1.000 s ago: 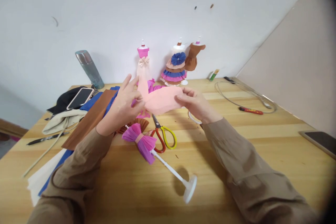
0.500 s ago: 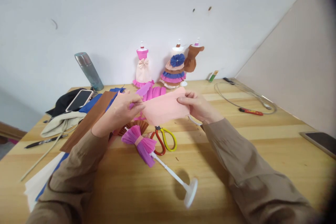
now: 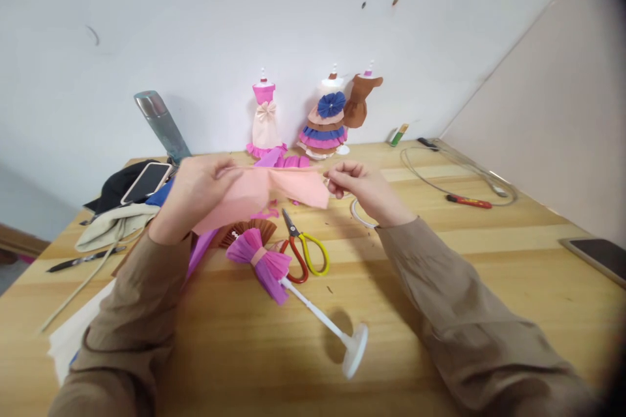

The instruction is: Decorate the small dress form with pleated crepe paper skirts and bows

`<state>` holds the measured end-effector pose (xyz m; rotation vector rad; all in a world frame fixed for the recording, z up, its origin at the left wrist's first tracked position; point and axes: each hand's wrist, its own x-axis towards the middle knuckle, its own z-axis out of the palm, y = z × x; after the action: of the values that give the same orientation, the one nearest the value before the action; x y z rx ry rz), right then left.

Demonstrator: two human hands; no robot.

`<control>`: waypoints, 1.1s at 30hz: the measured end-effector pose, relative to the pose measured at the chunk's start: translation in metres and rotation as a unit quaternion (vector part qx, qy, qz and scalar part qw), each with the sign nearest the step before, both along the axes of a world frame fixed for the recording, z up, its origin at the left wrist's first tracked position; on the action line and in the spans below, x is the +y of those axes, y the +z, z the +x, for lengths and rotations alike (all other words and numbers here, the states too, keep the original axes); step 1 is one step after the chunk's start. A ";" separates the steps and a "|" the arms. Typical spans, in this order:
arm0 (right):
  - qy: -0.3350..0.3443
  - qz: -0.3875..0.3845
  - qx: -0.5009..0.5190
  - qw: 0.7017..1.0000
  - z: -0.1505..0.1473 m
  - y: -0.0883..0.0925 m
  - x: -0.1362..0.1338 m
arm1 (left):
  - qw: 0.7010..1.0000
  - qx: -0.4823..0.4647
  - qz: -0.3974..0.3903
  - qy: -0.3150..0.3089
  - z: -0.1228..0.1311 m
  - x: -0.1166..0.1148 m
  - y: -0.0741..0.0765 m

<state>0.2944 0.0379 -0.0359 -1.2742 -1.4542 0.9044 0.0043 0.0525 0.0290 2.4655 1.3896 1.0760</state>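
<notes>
A strip of pink crepe paper (image 3: 244,195) hangs between my two hands above the table, creased near its middle. My left hand (image 3: 198,192) is closed on its left part. At the right end, my right hand (image 3: 355,186) pinches the paper's upper corner between thumb and finger. Below lie scissors (image 3: 304,251) with one red and one yellow handle, blades partly apart. Beside them a small mannequin stand (image 3: 323,316) lies on its side, its magenta and purple paper dress (image 3: 259,260) toward the left. A brown pleated paper piece (image 3: 259,232) is just behind it.
Dressed mini mannequins (image 3: 265,120) stand against the wall. A flask (image 3: 163,127) leans at the back left, near a phone (image 3: 147,182) and cloth pouch (image 3: 117,225). At right are a red-handled tool (image 3: 469,202), a cable (image 3: 440,189) and another phone (image 3: 594,257).
My left hand has moved left and gathered a longer stretch of pink paper. The paper, earlier a flat rectangle, now droops and folds. The scissor blades have come into view beneath it.
</notes>
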 end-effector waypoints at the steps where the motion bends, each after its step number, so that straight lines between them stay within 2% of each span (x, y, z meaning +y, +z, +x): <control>1: -0.008 0.001 -0.081 0.997 0.005 0.001 0.001 | 0.999 -0.011 0.015 0.026 -0.006 0.000 0.004; 4: -0.001 -0.044 -0.284 0.958 0.027 0.006 0.004 | 0.996 -0.047 0.028 0.064 -0.018 -0.001 0.013; 7: 0.025 -0.146 -0.436 0.888 0.049 0.008 0.005 | 0.996 -0.061 0.022 0.066 -0.020 -0.002 0.016; 11: 0.067 -0.263 -0.504 0.820 0.058 -0.004 0.009 | 0.997 -0.045 0.019 0.057 -0.014 -0.002 0.014; 15: 0.084 -0.289 -0.545 0.783 0.052 -0.017 0.016 | 0.996 -0.008 0.012 0.090 -0.013 -0.004 0.017; 20: 0.087 -0.284 -0.565 0.770 0.055 -0.011 0.016 | 0.989 -0.051 0.043 0.133 -0.019 -0.008 0.025; 26: 0.132 -0.291 -0.555 0.768 0.050 -0.010 0.014 | 0.982 -0.111 0.086 0.129 -0.023 -0.008 0.025; 30: 0.168 -0.225 -0.572 0.770 0.016 -0.002 0.000 | 0.980 -0.120 0.098 0.128 -0.023 -0.007 0.025; 33: 0.287 -0.148 -0.538 0.779 -0.028 0.007 -0.030 | 0.981 -0.114 0.103 0.119 -0.024 -0.006 0.025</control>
<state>0.2665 0.0076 -0.0290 -1.7381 -2.8087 0.8041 -0.0192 0.0465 0.0538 2.2515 1.5999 1.5719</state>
